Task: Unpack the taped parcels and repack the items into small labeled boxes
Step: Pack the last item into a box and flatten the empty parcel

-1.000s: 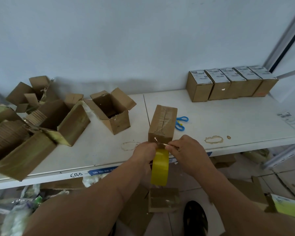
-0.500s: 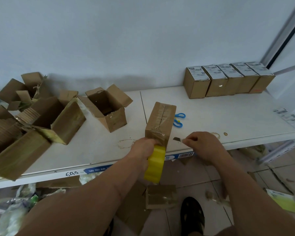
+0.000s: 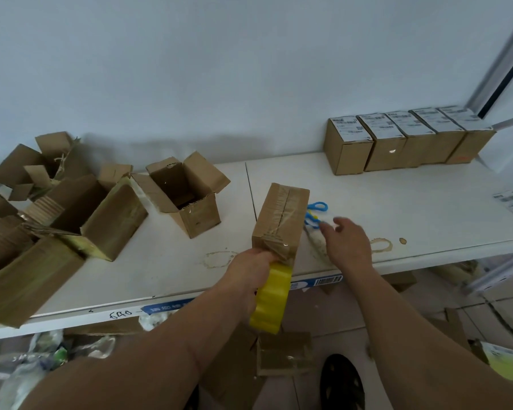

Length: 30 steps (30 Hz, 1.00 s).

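The taped parcel [image 3: 280, 221] is the landmark here, lying on the white shelf [image 3: 397, 199] with its near end close to the front edge; the left hand [image 3: 251, 269] grips the yellow tape roll [image 3: 271, 300] hard against that near end, tape running up over the box; the right hand [image 3: 345, 241], just right of the parcel, holds nothing, fingers loosely spread and pointing toward the blue scissors [image 3: 316, 214] lying close beside the parcel's right flank; my read is a cut comes next, so the left hand should keep the tape taut and the roll low while the blades close near the box; right of the parcel there is open shelf before the row of labelled boxes [image 3: 403, 140] at the back wall; left of it the open carton [image 3: 187, 193] and the empty cartons [image 3: 57, 208] crowd the surface; the roll overhangs the edge, so a slip drops it to the floor.
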{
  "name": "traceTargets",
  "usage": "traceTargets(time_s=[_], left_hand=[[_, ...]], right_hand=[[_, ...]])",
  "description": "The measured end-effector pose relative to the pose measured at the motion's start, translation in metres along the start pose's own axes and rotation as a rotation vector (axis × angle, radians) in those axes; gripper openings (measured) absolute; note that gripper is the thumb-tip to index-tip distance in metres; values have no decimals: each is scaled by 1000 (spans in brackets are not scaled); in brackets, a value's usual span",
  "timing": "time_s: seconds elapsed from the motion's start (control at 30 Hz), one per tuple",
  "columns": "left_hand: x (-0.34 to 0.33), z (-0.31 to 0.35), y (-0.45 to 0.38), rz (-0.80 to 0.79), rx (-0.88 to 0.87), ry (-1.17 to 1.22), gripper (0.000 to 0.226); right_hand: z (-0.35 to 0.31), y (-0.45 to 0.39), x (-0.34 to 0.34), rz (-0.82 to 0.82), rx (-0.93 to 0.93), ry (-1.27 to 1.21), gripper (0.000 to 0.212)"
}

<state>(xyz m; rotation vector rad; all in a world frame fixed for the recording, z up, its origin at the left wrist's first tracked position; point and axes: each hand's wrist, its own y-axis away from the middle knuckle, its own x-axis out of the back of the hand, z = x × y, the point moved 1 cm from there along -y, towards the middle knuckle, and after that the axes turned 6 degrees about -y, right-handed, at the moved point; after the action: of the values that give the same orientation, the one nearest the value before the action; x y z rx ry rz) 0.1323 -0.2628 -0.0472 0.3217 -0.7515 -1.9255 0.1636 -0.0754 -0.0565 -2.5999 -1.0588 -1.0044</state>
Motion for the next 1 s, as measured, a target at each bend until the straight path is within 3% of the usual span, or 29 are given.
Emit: traceTargets(time_s=[0.1,0.23,0.63,0.8,0.93,1.0], left_hand=[[2,-1,0,7,-6,-11,33],[7,-7,0,48,-26,-33,16],[14,-12,1,69,-50,-55,7],[15,-10,6,38,-47,-52,16],[17,-8,5,32,-41,-79,5],[18,-7,5,31,-40,-116,10]], right_hand=[[-24,13,2,41,353,-193,39],[-36,31,-9,-295,609,-35,43],[-22,24,-23,-301,730,130,60],[-20,21,-25,-293,772,162,56],[-21,18,-23,-318,768,157,50],[-20,17,-24,-326,773,168,48]])
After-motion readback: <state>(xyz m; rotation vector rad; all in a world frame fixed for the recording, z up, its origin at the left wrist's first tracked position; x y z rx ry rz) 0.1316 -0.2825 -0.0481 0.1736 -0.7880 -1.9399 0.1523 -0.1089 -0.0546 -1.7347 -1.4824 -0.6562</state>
